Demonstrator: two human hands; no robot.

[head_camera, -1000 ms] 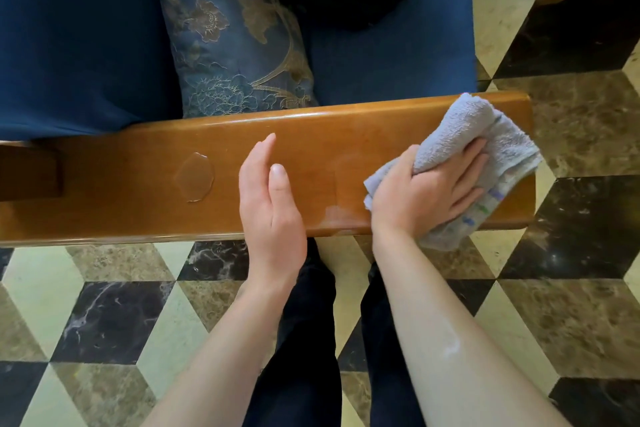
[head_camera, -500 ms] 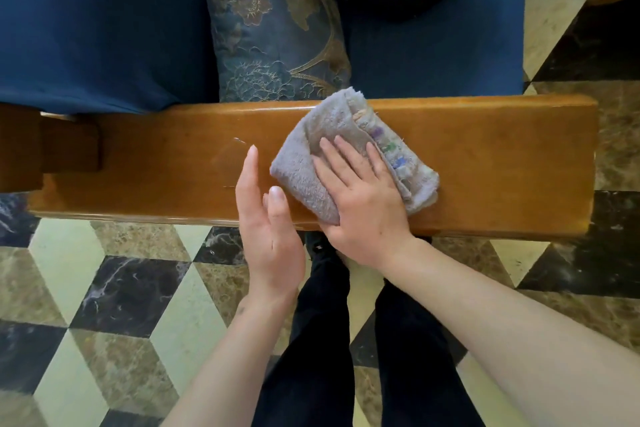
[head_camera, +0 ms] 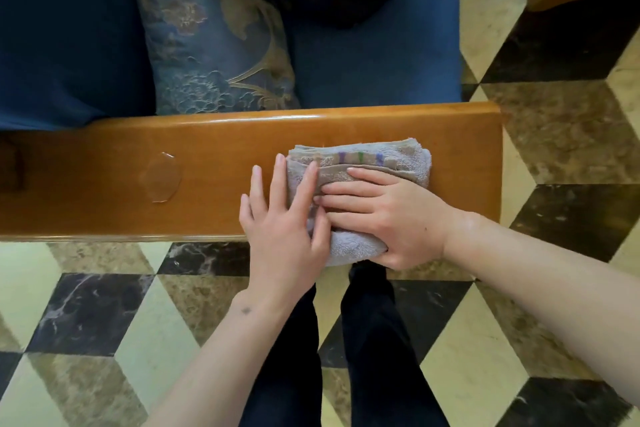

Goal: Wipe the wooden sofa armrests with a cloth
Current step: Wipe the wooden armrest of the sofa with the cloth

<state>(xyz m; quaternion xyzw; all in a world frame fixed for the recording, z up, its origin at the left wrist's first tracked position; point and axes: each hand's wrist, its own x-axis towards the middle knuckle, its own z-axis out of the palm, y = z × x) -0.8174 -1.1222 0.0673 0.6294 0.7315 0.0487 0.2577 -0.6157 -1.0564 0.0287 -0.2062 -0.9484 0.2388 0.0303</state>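
Pressing the cloth (head_camera: 377,163) flat on the armrest (head_camera: 214,146) with both hands spread, right hand (head_camera: 391,218) on top, left hand (head_camera: 284,229) overlapping its edge.

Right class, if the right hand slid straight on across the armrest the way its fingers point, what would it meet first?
The left hand. The right hand lies flat on the cloth, fingers pointing left, fingertips already almost touching it. The puddle lies farther along.
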